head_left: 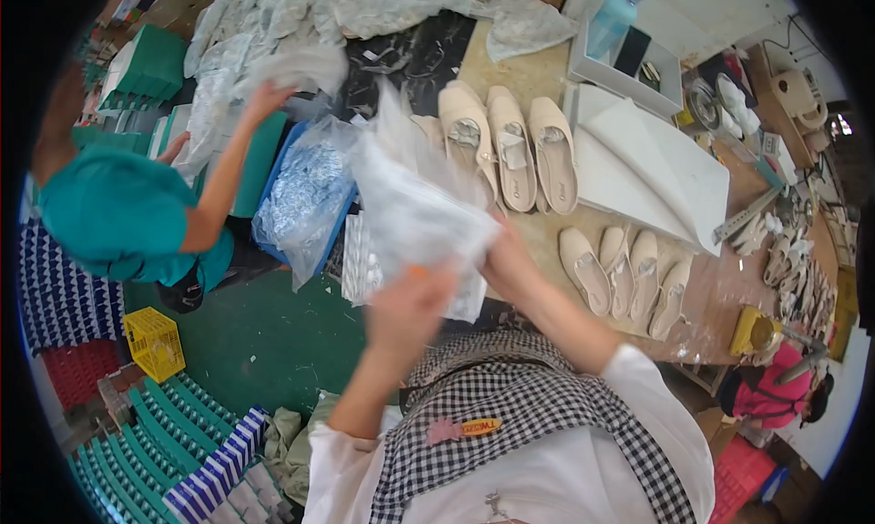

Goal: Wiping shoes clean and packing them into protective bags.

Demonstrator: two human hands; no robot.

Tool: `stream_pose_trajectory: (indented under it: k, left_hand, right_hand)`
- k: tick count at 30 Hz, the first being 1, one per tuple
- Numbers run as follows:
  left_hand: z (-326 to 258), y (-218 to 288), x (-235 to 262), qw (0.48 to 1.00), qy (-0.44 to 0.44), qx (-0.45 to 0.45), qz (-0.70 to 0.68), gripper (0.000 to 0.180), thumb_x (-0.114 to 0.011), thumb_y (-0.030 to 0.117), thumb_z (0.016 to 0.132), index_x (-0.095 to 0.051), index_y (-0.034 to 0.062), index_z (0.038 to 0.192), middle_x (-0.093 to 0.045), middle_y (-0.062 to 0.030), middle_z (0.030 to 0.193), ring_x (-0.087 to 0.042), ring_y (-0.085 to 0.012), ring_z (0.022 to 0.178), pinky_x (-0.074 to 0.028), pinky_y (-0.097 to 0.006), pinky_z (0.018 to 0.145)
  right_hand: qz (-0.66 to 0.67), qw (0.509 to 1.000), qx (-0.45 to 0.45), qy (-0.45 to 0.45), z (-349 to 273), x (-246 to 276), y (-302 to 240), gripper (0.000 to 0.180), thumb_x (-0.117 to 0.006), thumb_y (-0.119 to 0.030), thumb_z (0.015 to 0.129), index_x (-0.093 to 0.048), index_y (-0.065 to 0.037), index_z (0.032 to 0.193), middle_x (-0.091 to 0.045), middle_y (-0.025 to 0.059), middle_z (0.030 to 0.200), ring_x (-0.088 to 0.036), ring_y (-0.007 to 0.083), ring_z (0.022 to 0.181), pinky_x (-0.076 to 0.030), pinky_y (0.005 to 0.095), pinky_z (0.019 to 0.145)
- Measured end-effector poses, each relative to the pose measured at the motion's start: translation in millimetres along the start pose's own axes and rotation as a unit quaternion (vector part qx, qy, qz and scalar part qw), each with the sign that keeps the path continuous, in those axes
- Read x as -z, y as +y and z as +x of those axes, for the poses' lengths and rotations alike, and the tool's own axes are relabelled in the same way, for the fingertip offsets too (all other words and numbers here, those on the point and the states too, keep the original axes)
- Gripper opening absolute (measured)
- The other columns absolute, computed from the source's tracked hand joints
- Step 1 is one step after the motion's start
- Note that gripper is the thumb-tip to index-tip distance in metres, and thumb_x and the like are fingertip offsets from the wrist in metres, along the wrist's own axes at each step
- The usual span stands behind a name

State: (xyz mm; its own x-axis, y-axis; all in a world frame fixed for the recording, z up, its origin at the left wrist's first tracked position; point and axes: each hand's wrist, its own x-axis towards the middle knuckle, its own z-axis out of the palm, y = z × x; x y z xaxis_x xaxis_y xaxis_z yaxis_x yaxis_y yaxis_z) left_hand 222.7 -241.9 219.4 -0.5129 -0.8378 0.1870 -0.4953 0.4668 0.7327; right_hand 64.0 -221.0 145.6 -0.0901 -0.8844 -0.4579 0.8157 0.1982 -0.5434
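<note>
My left hand (408, 307) and right hand (507, 262) both pinch a crumpled clear plastic bag (415, 196), lifted above the surface (547, 241). Beige shoes (506, 146) lie in rows just beyond, a white box lid (652, 173) beside them. A co-worker's hand (264, 96) reaches toward white wrapping paper (301, 64).

At frame centre, thin crinkled translucent plastic wrapping (415, 205) looks faintly glossy. The beige shoes (510, 146) above it seem smooth, matt leather-like. The table (538, 73) at upper centre shows bare matt wood. Centre left, the blue bin (301, 196) holds shiny, foil-like plastic bags.
</note>
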Motion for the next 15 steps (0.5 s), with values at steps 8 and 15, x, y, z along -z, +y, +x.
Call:
stream_pose_trajectory:
  k: [8,15]
  left_hand:
    - [17.4,-51.2,0.0,0.977,0.089,0.129,-0.141,0.016,-0.063,0.002,0.086,-0.055,-0.0047,0.074,-0.042,0.0022,0.06,-0.034,-0.004,0.058,-0.027,-0.023,0.05]
    - [37.8,-55.8,-23.3,0.993,0.048,0.083,-0.07,0.012,-0.067,0.008,0.085,-0.065,-0.0028,0.08,-0.053,-0.0081,0.061,-0.049,-0.0146,0.052,-0.037,-0.03,0.051]
  right_hand:
    - [-0.45,0.884,0.099,-0.079,1.3,5.8,-10.1,0.018,-0.068,-0.018,0.084,-0.071,-0.001,0.091,-0.068,0.0056,0.08,-0.06,0.0113,0.07,-0.049,0.027,0.066]
    - [-0.761,0.467,0.327,0.309,39.5,192.1,-73.5,0.035,-0.061,-0.012,0.086,-0.063,-0.006,0.121,-0.069,0.0185,0.087,-0.064,0.0345,0.076,-0.052,0.037,0.073]
